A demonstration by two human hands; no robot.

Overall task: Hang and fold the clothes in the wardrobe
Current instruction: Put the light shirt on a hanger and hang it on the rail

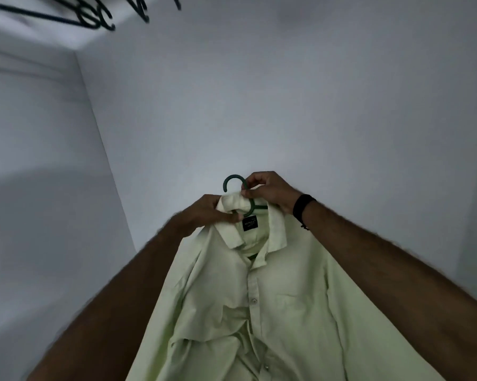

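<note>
A pale green button-up shirt (273,303) hangs from a dark green plastic hanger (233,180), whose hook pokes up above the collar. My left hand (207,213) grips the left side of the collar. My right hand (270,192) pinches the collar fabric at the hanger's neck, just below the hook. A black label shows inside the collar. Most of the hanger is hidden under the shirt.
The white back wall (286,105) and left side wall (33,160) of the wardrobe surround the shirt. Several dark hangers (94,20) hang blurred at the top left. A black band sits on my right wrist (303,207).
</note>
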